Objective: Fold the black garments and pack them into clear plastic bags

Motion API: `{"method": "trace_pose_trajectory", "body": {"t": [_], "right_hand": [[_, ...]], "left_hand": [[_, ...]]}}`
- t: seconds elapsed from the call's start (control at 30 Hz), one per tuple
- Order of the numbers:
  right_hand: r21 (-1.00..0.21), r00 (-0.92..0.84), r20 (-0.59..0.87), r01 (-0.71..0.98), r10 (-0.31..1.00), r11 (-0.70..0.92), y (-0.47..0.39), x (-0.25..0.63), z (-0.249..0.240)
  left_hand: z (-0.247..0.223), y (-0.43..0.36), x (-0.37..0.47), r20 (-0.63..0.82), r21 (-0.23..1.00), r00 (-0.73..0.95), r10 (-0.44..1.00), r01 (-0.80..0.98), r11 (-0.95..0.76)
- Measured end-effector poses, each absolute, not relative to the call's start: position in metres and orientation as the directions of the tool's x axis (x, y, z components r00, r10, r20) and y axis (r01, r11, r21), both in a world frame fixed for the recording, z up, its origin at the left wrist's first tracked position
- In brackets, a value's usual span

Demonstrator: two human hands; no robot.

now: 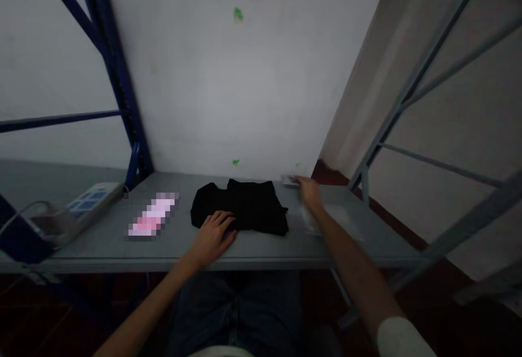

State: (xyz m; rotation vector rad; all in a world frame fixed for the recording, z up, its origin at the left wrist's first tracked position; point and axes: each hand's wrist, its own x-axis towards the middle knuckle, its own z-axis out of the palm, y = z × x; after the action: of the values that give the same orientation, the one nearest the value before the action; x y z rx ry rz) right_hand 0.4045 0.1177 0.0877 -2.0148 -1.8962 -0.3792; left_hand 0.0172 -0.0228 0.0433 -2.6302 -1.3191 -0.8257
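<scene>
Left hand (214, 230) is flat and open on the near edge of the folded black garment (240, 205) mid-worktop (101, 248), while the right hand (309, 190) reaches to something small and pale (290, 180) by the wall, grip unclear.

The folded garment (240, 205) is plain black; the shelf (101, 242) is grey, its frame post (118, 79) blue. The power strip (87, 204) is white with blue switches. Green spots dot the white wall (228, 74).
</scene>
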Motion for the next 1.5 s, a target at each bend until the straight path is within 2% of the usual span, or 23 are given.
{"method": "trace_pose_trajectory", "body": {"t": [0.17,0.33,0.7,0.93,1.1,1.23,1.5], "right_hand": [[-0.107,0.175,0.432,0.984,0.885,-0.142,0.122,0.414,0.067],[-0.119,0.202,0.370,0.978,0.907,-0.169,0.129,0.414,0.056],[-0.056,0.051,0.222,0.998,0.974,-0.039,0.135,0.433,0.061],[0.000,0.050,0.149,0.999,0.988,-0.051,0.133,0.429,0.078],[0.002,0.101,0.212,0.995,0.972,-0.104,0.135,0.406,0.096],[-0.059,0.074,0.276,0.996,0.958,-0.060,0.142,0.368,0.100],[-0.158,0.016,0.327,0.987,0.945,0.038,0.134,0.287,0.059]], "left_hand": [[0.040,-0.021,0.016,0.515,0.155,0.463,0.721,0.777,-0.610],[0.039,-0.021,0.016,0.508,0.155,0.466,0.725,0.779,-0.608],[0.042,-0.022,0.017,0.484,0.170,0.463,0.743,0.782,-0.599],[0.044,-0.024,0.018,0.469,0.153,0.466,0.750,0.794,-0.589],[0.047,-0.026,0.019,0.456,0.141,0.487,0.745,0.787,-0.600],[0.047,-0.027,0.019,0.441,0.124,0.498,0.747,0.790,-0.601],[0.056,-0.025,0.014,0.446,0.133,0.502,0.741,0.782,-0.609]]}}
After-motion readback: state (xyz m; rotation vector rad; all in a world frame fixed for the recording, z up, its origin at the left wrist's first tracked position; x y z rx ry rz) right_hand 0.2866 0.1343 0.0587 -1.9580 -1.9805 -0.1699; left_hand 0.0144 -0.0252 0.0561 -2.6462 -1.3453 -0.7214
